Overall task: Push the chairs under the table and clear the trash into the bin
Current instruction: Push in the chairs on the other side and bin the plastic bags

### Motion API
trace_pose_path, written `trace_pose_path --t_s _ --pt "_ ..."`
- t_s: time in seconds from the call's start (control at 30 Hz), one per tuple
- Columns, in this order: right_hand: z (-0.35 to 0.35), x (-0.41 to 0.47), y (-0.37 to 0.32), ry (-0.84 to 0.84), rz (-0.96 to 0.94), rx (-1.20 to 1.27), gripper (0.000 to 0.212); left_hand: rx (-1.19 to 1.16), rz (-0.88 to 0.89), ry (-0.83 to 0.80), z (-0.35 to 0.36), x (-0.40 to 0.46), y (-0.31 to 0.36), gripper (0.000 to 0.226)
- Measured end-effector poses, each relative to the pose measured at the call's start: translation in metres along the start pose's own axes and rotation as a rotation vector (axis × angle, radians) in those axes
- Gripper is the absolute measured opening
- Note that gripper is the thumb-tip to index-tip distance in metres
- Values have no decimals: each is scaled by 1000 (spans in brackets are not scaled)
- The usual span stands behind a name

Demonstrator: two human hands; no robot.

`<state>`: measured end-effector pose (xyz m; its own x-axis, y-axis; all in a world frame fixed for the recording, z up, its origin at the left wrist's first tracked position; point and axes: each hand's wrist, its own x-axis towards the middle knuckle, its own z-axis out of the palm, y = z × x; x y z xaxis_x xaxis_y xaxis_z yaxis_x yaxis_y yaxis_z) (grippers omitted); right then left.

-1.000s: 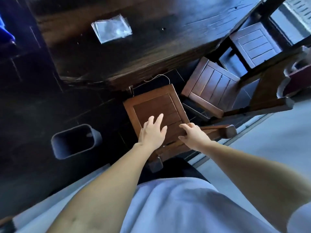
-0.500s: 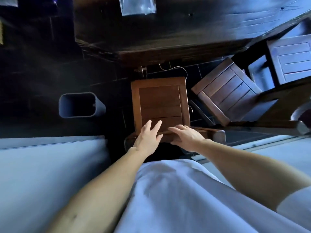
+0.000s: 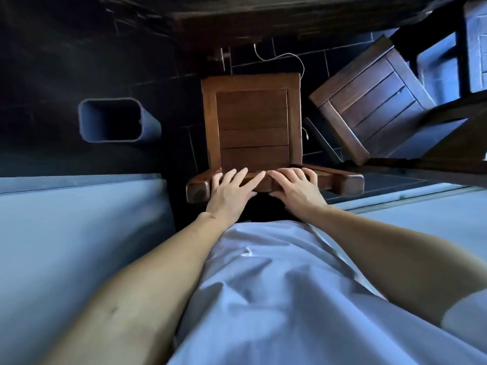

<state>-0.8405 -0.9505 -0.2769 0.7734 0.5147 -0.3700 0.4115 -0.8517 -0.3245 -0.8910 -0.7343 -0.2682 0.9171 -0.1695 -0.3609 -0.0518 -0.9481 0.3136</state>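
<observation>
Two brown slatted wooden chairs showed beside the dark wooden counter (image 3: 263,17), and neither sat fully under it. The nearer chair (image 3: 251,122) stood square to the counter edge, its seat wholly in the open with only the far rim close to the counter's shadow. The left hand (image 3: 229,192) lay flat on the chair's top back rail (image 3: 340,181) with the fingers stretched out straight, pressing rather than gripping. The right hand (image 3: 296,187) rested just beside it on the same rail, fingers spread over the top and the thumb seemingly tucked below the near edge, so it may have been lightly gripping; I could not tell for sure. The push on this chair looked only begun.

The second slatted wooden chair (image 3: 369,101) stood to the right, turned at an angle and clear of the counter, so it had not been dealt with. A slatted corner at the far right edge may have been a third seat, too cropped to say.

The grey rectangular plastic bin (image 3: 147,122) stood on the dark tiled floor (image 3: 66,61) to the left of the nearer chair, apart from it, its mouth open and nothing visible inside. No trash was in view, since little of the counter top showed. By my judgement most of the task remained: both chairs and all of the clearing.
</observation>
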Motion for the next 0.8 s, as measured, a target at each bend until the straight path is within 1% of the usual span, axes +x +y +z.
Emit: trace_pose_path --t_s 0.2,0.43,0.8 --pt "4 2 2 0 -9 -19 52 -32 -6 54 9 4 -3 57" --pt "7 2 2 40 -23 -24 51 -25 -16 81 10 4 -1 53" --pt "3 10 5 67 -35 -14 50 -4 -31 72 5 12 -1 58"
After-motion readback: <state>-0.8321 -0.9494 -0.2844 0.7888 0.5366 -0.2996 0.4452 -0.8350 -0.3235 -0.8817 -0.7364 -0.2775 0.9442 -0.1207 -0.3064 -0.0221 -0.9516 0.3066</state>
